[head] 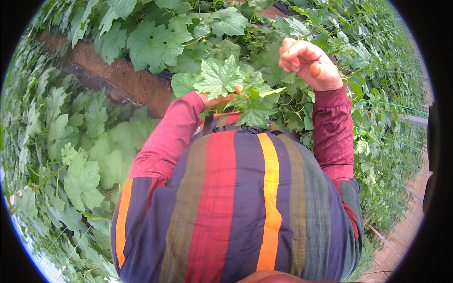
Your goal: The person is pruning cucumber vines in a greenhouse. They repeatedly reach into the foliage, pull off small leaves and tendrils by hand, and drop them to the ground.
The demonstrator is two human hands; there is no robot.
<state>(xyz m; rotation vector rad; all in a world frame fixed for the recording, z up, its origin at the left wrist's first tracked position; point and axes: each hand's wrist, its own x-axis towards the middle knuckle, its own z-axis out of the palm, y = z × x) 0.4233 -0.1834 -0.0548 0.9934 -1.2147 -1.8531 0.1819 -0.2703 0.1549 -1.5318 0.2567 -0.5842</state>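
Observation:
In front of my waist, my left hand (220, 100) is around a leafy vine shoot (256, 106). A broad lobed leaf (220, 77) covers part of that hand, and its exact grip on the stem is hidden. My right hand (309, 65) is raised to the right, above the foliage. Its fingers are loosely curled, the thumb stands apart from them, and I see nothing held there. A yellow-green sliver of leaf or stem (272, 92) sticks out of the shoot towards the right hand.
Dense climbing vines (81, 177) flank me left and right. A strip of bare brown soil (106, 74) runs between rows, edged by dark plastic sheeting (95, 83). Thin green support strings (393, 139) cross the right-hand vines. A pale dirt path (407, 226) lies at the lower right.

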